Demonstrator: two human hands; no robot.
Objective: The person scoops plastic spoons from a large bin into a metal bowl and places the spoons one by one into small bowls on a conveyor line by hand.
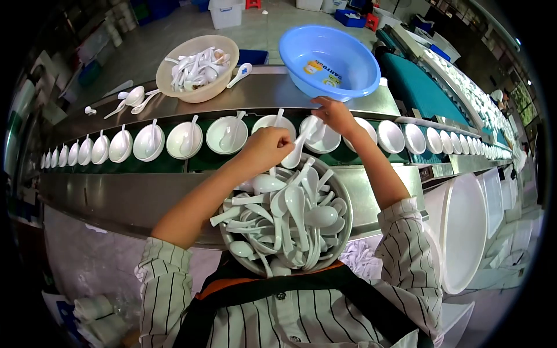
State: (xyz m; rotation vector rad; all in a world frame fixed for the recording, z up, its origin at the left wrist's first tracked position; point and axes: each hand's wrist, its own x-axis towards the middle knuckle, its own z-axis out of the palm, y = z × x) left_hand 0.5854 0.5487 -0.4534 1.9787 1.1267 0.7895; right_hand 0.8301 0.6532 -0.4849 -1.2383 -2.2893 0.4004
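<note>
Above a round basin [346, 232] heaped with white spoons [295, 203], my left hand [268, 149] has its fingers closed near a white spoon [296, 152]; what they grip is hidden. My right hand [335, 118] pinches white spoons [314, 129] over a white bowl [329, 141] on the green conveyor belt [200, 163]. Bowls left of my hands, such as one white bowl [177, 142], each hold a spoon. Bowls to the right, such as another white bowl [390, 137], hold none.
Beyond the belt, a beige basin [232, 55] of spoons and a blue basin [296, 75] stand on the metal ledge [261, 87]. Loose spoons [134, 98] lie at the left. A teal conveyor [420, 84] runs at the right, above large white tubs [464, 232].
</note>
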